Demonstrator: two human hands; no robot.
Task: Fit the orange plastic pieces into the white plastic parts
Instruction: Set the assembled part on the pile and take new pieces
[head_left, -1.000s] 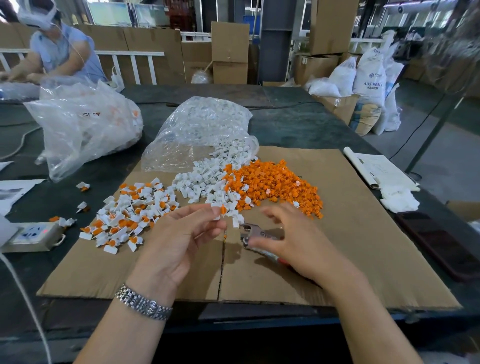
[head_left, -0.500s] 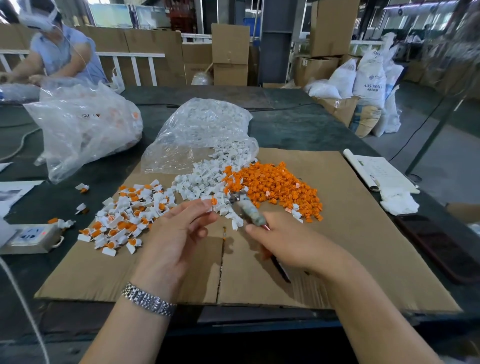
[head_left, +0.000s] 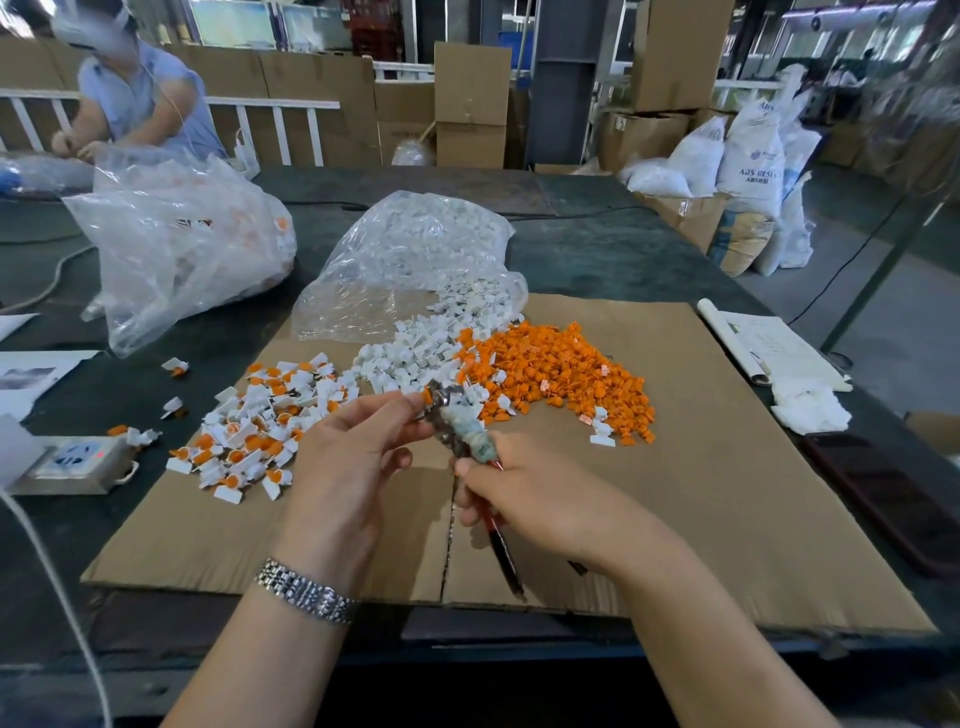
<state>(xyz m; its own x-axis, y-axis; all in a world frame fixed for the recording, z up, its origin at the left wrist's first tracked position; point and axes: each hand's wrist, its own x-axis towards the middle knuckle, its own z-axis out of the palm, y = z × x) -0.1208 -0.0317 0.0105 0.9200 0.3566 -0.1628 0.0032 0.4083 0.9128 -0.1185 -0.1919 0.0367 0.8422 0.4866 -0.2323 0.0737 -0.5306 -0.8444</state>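
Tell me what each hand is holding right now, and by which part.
The right hand grips the pliers by their handles. The left hand pinches a small orange-and-white piece in its fingertips at the pliers' nose; where on the piece cannot be told.

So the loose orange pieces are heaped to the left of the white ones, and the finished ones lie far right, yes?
Reversed. The head view shows the loose orange pieces heaped right of the white ones, and the finished ones lie far left.

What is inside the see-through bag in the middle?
The clear bag holds small white plastic parts, some spilling onto the cardboard. Anything buried deeper is hidden.
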